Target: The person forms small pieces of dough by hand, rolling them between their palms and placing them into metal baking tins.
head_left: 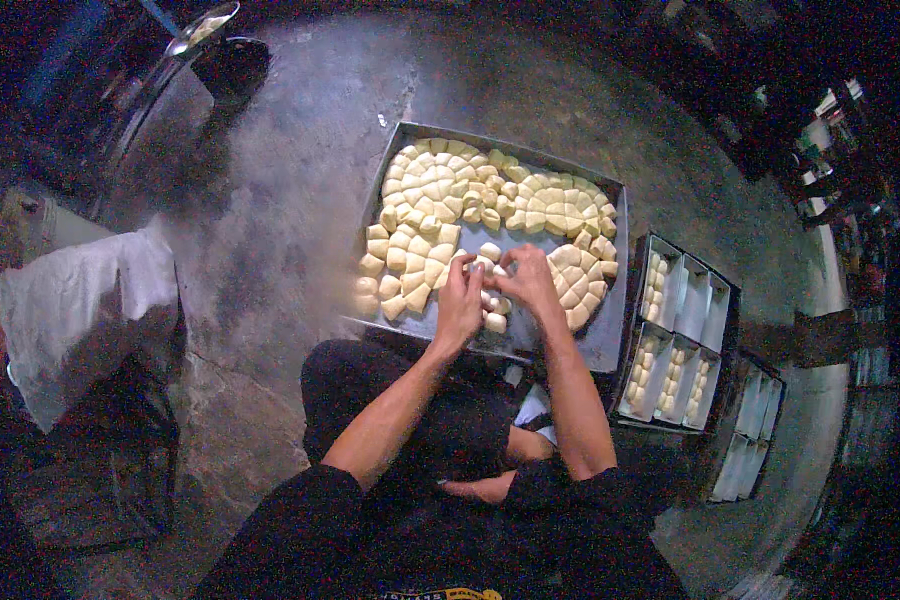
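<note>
A large shallow metal tray [598, 345] sits in front of my knees, with many pale cut dough pieces [435, 170] packed along its far side and both flanks. My left hand [458, 300] and my right hand [530, 280] meet over the tray's near middle, fingers curled in around small dough pieces. Exactly how many they grip is hidden by the fingers. Just below the fingertips, a few smooth rounded dough balls [495, 322] lie together on the metal. Another rounded ball [490, 250] shows just beyond my fingers.
Right of the tray stands a dark-framed set of loaf pans [687, 295], some holding rows of dough balls. A second set of pans [753, 425] lies farther right. White cloth [90, 290] drapes over something at left. A bowl [206, 28] is at the far left.
</note>
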Demonstrator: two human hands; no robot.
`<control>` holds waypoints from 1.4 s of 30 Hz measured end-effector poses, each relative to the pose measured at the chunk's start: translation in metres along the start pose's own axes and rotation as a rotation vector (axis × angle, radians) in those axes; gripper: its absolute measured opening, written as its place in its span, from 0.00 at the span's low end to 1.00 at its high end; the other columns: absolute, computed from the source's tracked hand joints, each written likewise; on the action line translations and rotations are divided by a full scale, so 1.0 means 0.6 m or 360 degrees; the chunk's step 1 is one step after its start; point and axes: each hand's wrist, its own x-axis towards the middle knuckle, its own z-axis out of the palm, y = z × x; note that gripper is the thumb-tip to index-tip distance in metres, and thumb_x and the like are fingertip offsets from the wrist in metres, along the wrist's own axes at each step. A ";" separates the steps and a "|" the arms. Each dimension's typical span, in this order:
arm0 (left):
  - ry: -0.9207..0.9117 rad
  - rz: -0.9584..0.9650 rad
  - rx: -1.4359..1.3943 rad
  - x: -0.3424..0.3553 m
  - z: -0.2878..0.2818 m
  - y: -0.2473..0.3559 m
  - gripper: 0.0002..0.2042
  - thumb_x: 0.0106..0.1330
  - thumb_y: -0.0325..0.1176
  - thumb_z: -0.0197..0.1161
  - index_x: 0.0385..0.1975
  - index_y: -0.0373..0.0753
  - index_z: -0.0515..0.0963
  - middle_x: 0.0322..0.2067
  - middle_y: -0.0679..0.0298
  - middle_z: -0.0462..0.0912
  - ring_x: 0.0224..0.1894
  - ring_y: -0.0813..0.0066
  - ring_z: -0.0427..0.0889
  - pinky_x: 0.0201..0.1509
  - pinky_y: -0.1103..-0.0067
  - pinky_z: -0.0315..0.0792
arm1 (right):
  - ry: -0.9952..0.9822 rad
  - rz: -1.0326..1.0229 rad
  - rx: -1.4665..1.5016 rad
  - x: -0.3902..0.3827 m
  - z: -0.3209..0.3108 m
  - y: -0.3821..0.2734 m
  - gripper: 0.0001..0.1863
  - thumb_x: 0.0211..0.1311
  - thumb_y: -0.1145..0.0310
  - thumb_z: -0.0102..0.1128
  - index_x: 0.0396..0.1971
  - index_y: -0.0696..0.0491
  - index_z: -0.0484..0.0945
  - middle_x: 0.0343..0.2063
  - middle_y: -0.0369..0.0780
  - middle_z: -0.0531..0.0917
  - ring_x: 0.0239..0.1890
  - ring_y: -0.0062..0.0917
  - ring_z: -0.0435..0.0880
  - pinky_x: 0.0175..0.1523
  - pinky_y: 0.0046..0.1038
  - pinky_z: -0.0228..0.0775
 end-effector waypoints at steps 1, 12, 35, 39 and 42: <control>-0.0040 -0.0033 -0.0068 0.005 -0.004 -0.003 0.18 0.72 0.40 0.49 0.55 0.35 0.64 0.29 0.60 0.80 0.19 0.77 0.78 0.18 0.81 0.69 | 0.0163 0.0014 -0.0029 0.010 0.001 0.003 0.13 0.49 0.67 0.63 0.36 0.57 0.80 0.32 0.50 0.79 0.39 0.45 0.80 0.44 0.42 0.73; -0.0175 -0.0302 -0.0480 0.017 -0.004 -0.017 0.18 0.73 0.42 0.49 0.54 0.36 0.66 0.39 0.56 0.79 0.28 0.71 0.83 0.29 0.79 0.79 | 0.0296 0.0170 0.0015 0.139 0.027 0.027 0.13 0.47 0.72 0.63 0.35 0.57 0.76 0.37 0.49 0.76 0.37 0.43 0.81 0.43 0.38 0.76; -0.0712 -0.0992 -0.0255 -0.078 0.030 0.070 0.18 0.67 0.43 0.60 0.37 0.28 0.77 0.33 0.58 0.83 0.31 0.72 0.84 0.39 0.79 0.80 | 0.0537 -0.0017 0.0511 -0.247 -0.146 -0.127 0.12 0.53 0.76 0.65 0.39 0.54 0.79 0.43 0.44 0.78 0.45 0.38 0.80 0.49 0.35 0.74; -0.0699 -0.0690 -0.0293 -0.080 0.026 0.059 0.13 0.65 0.36 0.63 0.39 0.30 0.78 0.32 0.62 0.83 0.32 0.80 0.82 0.36 0.83 0.78 | 0.0504 0.0065 0.0638 -0.250 -0.145 -0.129 0.11 0.53 0.74 0.66 0.38 0.55 0.79 0.36 0.43 0.81 0.43 0.36 0.80 0.46 0.34 0.74; -0.0810 -0.0282 0.0050 -0.084 0.032 0.068 0.11 0.63 0.33 0.65 0.39 0.33 0.80 0.32 0.64 0.84 0.33 0.82 0.81 0.36 0.84 0.76 | 0.0411 0.0430 0.0985 -0.247 -0.159 -0.125 0.09 0.56 0.72 0.65 0.36 0.57 0.78 0.30 0.40 0.83 0.35 0.27 0.82 0.43 0.30 0.73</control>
